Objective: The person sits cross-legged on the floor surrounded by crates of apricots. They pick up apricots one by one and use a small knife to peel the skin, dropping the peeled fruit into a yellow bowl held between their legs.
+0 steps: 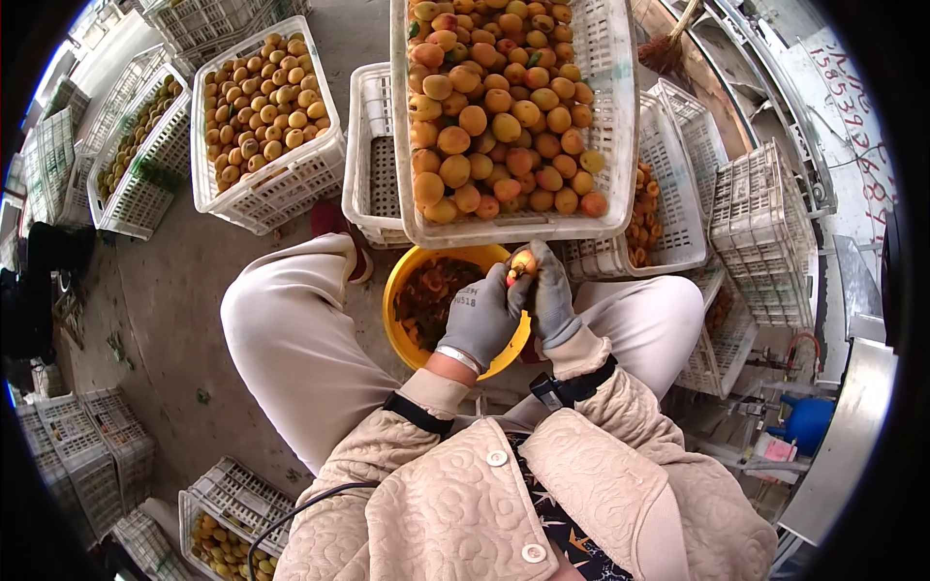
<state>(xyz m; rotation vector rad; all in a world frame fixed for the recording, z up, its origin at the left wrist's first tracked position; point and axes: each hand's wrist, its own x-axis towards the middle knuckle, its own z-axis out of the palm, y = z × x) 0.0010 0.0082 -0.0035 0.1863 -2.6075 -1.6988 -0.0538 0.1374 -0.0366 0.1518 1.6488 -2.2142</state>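
Note:
Both hands wear grey gloves and meet over the right part of a yellow plastic basin. An apricot is held between them, with a small yellowish piece at its near side. My left hand has its fingertips against the fruit; whether it holds a tool is hidden. My right hand wraps the fruit from the right. Dark reddish-brown scraps lie in the basin. Just beyond the hands, a white plastic crate full of whole apricots rests over other crates.
Right of the apricot crate, a lower white crate holds orange fruit pieces. Another crate of apricots stands at the upper left. Stacked crates rise at the right, near a blue object. A broom is at the top right.

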